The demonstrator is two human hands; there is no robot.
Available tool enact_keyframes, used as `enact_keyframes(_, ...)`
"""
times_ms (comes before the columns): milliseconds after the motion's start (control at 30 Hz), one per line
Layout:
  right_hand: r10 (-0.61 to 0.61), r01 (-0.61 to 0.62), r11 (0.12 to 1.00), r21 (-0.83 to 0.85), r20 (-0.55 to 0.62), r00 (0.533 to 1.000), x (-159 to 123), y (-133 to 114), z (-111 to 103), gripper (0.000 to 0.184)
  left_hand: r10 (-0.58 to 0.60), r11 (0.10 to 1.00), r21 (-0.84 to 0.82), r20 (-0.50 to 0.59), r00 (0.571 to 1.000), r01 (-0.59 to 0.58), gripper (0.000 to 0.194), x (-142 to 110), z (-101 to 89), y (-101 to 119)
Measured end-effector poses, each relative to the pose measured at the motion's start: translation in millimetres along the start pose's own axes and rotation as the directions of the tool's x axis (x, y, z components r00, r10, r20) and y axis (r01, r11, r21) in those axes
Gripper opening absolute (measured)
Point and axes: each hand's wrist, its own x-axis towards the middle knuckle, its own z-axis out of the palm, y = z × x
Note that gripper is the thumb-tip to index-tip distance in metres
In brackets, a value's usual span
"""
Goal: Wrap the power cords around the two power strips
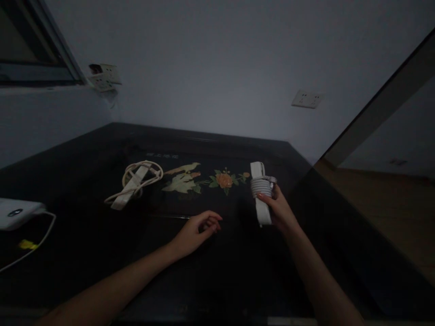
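My right hand grips a white power strip from its right side, with the thumb across the front. A grey cord is wound in several tight turns around the strip's middle, and its end sticks out at the right. My left hand rests low over the dark tabletop, fingers loosely curled and holding nothing. Farther left lies a second white power strip, tilted, with its pale cord in loose loops over and around it.
The black table bears a painted bird and flower picture. A white device with a cable and a yellow tag lies at the left edge. Wall sockets sit behind the table, and a wooden floor shows at right.
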Motion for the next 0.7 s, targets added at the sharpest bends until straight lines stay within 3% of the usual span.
enact_keyframes(67, 0.018, -0.022, 0.983, 0.181, 0.024, 1.000, -22, 1, 37, 0.071, 0.000, 0.999, 0.052, -0.003, 1.000, 0.000, 0.029, -2, 3.8, 1)
enact_keyframes(133, -0.006, 0.016, 0.965, 0.261, -0.039, 0.999, -45, 7, 69, 0.065, -0.003, 0.990, 0.140, -0.015, 1.000, 0.005, 0.039, -5, 7.8, 2)
enact_keyframes(267, -0.050, 0.045, 0.977, 0.209, 0.022, 0.999, -78, 19, 103, 0.053, -0.045, 0.944, 0.324, -0.064, 0.997, 0.063, 0.052, -12, 15.8, 1)
enact_keyframes(433, -0.210, 0.190, 0.970, 0.154, 0.132, 0.969, -82, 19, 98, 0.062, -0.049, 0.943, 0.327, -0.034, 0.998, 0.058, 0.042, -16, 12.1, -6)
enact_keyframes(600, -0.355, 0.366, 0.929, -0.058, 0.142, 0.924, -58, 9, 72, 0.044, 0.132, 0.987, 0.072, 0.159, 0.978, -0.145, 0.041, -11, -7.0, -6)
enact_keyframes(700, -0.413, 0.439, 0.878, -0.192, 0.160, 0.896, -44, 6, 59, 0.038, 0.099, 0.994, -0.062, 0.236, 0.967, -0.086, 0.057, -9, -13.8, -3)
